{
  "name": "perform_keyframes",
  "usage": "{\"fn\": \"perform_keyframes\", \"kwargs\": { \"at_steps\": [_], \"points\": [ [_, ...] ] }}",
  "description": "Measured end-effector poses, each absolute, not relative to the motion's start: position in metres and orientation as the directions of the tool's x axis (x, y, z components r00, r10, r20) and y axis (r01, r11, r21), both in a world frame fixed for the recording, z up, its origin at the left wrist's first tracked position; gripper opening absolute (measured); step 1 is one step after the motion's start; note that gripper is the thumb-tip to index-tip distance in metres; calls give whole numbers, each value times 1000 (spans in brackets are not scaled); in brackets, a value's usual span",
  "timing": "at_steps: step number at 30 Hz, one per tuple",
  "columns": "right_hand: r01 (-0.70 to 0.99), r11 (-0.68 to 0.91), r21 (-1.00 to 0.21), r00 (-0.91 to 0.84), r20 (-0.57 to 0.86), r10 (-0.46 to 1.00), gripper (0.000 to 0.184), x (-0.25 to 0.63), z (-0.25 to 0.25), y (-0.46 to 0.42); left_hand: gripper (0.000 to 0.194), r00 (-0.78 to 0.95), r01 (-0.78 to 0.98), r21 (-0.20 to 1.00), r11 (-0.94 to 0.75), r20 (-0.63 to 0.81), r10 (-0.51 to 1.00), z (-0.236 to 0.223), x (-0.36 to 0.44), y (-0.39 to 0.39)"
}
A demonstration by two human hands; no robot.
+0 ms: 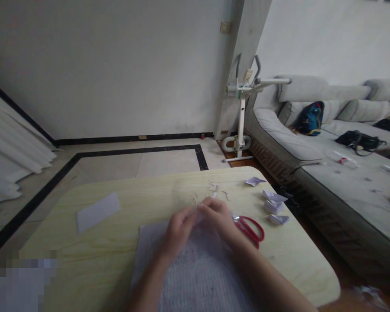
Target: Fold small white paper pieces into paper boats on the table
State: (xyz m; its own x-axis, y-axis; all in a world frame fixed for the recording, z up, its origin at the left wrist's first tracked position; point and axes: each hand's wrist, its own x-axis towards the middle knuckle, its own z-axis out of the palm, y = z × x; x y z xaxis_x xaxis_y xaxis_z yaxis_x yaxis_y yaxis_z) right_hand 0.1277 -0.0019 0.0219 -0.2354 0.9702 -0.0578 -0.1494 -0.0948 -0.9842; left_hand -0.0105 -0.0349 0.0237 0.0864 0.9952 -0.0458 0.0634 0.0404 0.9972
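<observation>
My left hand (178,227) and my right hand (216,212) meet over the middle of the table, fingertips pinched together. Between them shows a bit of a pale piece of paper (199,220), mostly hidden by the fingers and blurred. Beneath my forearms lies a large sheet covered in writing or print (195,268). Red-handled scissors (251,229) rest just right of my right hand, their blades partly hidden behind it. Thin paper scraps (211,186) are scattered beyond my fingertips.
Several small folded paper shapes (274,201) sit along the table's right side. A blank paper piece (98,212) lies at the left of the wooden table (117,255). Past the right edge stands a grey sofa (338,190) with bags; white exercise equipment (242,117) stands behind.
</observation>
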Motion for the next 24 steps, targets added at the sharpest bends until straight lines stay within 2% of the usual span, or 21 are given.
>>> {"fn": "perform_keyframes", "kwargs": {
  "at_steps": [9,17,24],
  "points": [
    [-124,-74,-990,-224,-45,974,24,129,24,-3,33,92,44,999,26,-30,995,24,-10,-37],
    [-137,-33,-990,-207,-4,978,22,128,22,-2,32,87,110,994,24,-34,996,23,-11,-36],
    [-8,29,-1000,-241,30,970,22,132,15,2,34,91,77,997,31,-38,995,23,-11,-35]
  ]
}}
